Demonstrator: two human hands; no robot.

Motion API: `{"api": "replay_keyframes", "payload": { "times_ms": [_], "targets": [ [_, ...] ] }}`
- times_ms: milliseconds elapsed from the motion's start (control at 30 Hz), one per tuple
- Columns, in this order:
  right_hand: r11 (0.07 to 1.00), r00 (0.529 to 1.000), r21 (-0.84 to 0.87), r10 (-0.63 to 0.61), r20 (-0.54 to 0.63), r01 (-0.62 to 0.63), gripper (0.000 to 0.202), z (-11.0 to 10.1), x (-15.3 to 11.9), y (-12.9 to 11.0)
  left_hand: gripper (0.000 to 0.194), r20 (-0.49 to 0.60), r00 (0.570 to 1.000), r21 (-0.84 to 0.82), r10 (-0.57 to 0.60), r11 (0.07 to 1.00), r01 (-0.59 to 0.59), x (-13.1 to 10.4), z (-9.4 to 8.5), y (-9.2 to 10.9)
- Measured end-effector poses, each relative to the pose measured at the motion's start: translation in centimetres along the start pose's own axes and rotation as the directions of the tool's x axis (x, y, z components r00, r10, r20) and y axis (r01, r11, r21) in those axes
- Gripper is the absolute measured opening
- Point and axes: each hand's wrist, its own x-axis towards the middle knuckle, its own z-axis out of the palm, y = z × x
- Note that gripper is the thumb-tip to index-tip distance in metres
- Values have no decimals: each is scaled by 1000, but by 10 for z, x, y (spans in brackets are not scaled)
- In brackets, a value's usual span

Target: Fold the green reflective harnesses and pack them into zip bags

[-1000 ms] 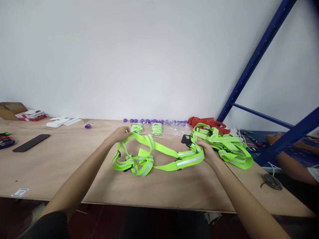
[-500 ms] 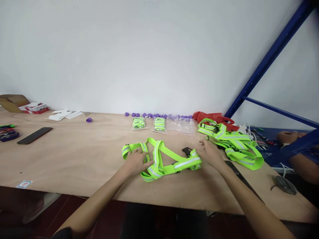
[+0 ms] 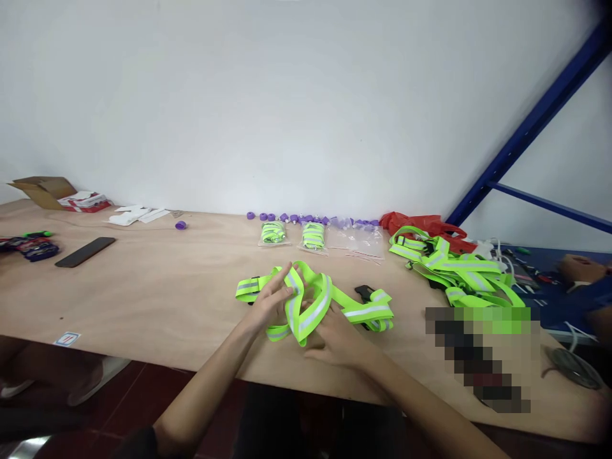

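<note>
Pinching a band of the green strap harness (image 3: 316, 311) between thumb and fingers, the left hand (image 3: 273, 302) is partly closed, over the near middle of the table (image 3: 167, 293). The right hand (image 3: 335, 338) is half curled just to the right, touching the same loop; its fingertips are hidden behind the band, so I cannot tell whether it grips. A black buckle (image 3: 364, 293) lies at the harness's right end. On the far side lie two bagged strap bundles (image 3: 313, 236); farther right, a pile of loose straps (image 3: 466, 266) lies before a red bag (image 3: 423, 225).
</note>
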Motion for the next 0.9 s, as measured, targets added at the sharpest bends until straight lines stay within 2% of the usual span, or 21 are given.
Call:
{"api": "replay_keyframes", "payload": {
  "times_ms": [67, 133, 167, 200, 267, 300, 333, 367, 433, 533, 633, 700, 767, 833, 867, 900],
  "targets": [
    [995, 996, 76, 63, -56, -59, 71, 2, -1, -3, 72, 11, 999, -81, 41, 996, -40, 3, 3, 6],
    [962, 970, 238, 174, -172, -131, 53, -3, 0, -5, 73, 3, 996, -71, 89, 994, -88, 7, 1, 17],
    [928, 942, 328, 255, -218, -176, 40, -9, 2, -5, 74, -17, 992, -54, 126, 990, -127, 9, -2, 24],
    [878, 901, 422, 354, -252, -226, 32, -19, 4, -4, 75, -48, 983, -31, 176, 984, -178, 13, -6, 32],
    [741, 807, 600, 533, -254, -301, 36, -45, 9, 1, 75, -106, 946, 44, 307, 952, -304, 21, -16, 46],
    [666, 771, 675, 596, -224, -318, 40, -60, 12, 3, 75, -123, 919, 100, 375, 926, -365, 26, -20, 53],
    [593, 762, 739, 624, -171, -320, 40, -76, 16, 6, 75, -131, 890, 160, 437, 895, -416, 31, -24, 59],
    [525, 775, 790, 623, -104, -317, 40, -90, 18, 7, 75, -126, 864, 218, 487, 863, -455, 35, -26, 65],
    [427, 833, 849, 552, 29, -312, 39, -113, 21, 8, 75, -104, 818, 310, 566, 800, -514, 44, -28, 75],
    [382, 909, 877, 395, 130, -291, 39, -130, 18, 8, 72, -68, 736, 419, 674, 689, -592, 50, -25, 92],
    [402, 936, 874, 322, 144, -272, 39, -142, 5, 10, 70, -48, 647, 588, 761, 546, -598, 49, -25, 114],
    [489, 929, 828, 356, 98, -275, 38, -159, -3, 13, 74, -43, 609, 736, 792, 438, -517, 46, -30, 131],
    [665, 915, 687, 403, 2, -294, 34, -183, -10, 16, 73, -42, 613, 860, 789, 341, -380, 43, -39, 148],
    [852, 901, 402, 415, -127, -335, 27, -212, -13, 22, 55, -71, 636, 922, 769, 294, -252, 40, -49, 163],
    [902, 889, 223, 413, -197, -370, 27, -226, -14, 26, 42, -102, 648, 930, 754, 304, -208, 38, -53, 171],
    [912, 873, 48, 405, -274, -408, 35, -240, -15, 32, 32, -145, 664, 926, 734, 337, -170, 37, -57, 178]
  ]
}}
